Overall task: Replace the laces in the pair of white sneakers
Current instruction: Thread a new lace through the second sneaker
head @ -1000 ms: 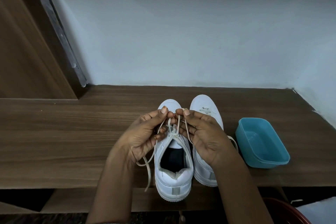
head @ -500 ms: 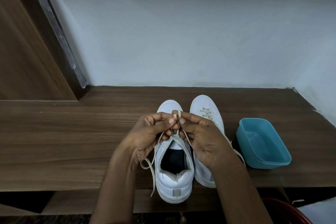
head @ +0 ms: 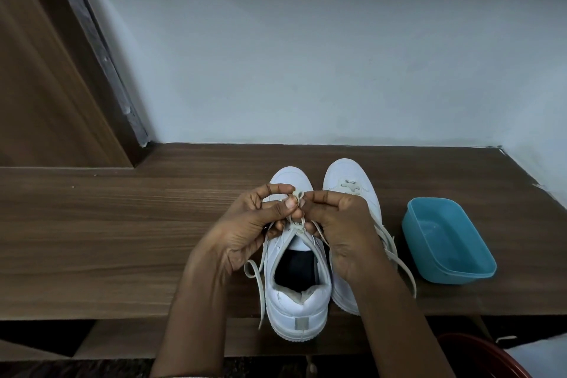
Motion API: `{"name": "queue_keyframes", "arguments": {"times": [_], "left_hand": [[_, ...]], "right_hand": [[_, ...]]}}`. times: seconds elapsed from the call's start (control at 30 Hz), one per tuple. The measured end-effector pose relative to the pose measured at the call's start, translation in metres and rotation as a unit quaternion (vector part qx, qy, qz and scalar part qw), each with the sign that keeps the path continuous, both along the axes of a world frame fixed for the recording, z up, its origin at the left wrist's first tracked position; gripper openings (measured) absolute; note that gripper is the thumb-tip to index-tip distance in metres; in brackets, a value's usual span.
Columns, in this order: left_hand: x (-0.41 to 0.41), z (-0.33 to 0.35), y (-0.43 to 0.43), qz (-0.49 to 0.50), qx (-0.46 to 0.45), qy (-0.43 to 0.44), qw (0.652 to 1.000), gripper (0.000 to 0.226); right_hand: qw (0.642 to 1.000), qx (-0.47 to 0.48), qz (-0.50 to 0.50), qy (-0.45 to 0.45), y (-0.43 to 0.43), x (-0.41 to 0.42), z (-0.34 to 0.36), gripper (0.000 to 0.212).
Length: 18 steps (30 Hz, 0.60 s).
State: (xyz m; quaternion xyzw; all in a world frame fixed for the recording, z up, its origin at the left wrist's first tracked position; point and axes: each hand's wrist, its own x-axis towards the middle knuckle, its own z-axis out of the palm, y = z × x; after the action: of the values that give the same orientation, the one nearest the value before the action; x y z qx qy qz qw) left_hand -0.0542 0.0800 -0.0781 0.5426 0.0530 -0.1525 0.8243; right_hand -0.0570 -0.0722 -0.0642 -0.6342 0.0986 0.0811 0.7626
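- Over the nearer white sneaker [head: 296, 301], the left hand [head: 242, 233] and right hand [head: 343, 224] are pinching the lace [head: 297, 194], both equally close.
- Its small loop is standing upright between them.

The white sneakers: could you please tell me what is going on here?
A person is lacing the left-hand sneaker: the left hand and right hand both pinch its lace above the tongue, seemingly tying it. The other sneaker stands alongside with lace ends trailing. A blue tub sits nearby on the wooden shelf.
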Motion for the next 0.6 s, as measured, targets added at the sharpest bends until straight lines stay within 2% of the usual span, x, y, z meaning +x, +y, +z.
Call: {"name": "queue_keyframes", "arguments": {"times": [0.17,0.33,0.6], "left_hand": [[0.001,0.002,0.0,-0.012,0.005,0.005,1.0,0.038],[0.001,0.0,0.003,-0.017,0.031,0.009,0.999,0.044],[0.001,0.0,0.004,-0.015,0.05,-0.018,0.998,0.02]], "right_hand": [[0.991,-0.052,0.114,-0.053,-0.014,0.006,0.002,0.011],[0.983,-0.039,0.172,-0.045,-0.024,0.006,0.006,0.015],[0.984,-0.055,0.161,-0.059,-0.02,0.008,0.001,0.016]]}}
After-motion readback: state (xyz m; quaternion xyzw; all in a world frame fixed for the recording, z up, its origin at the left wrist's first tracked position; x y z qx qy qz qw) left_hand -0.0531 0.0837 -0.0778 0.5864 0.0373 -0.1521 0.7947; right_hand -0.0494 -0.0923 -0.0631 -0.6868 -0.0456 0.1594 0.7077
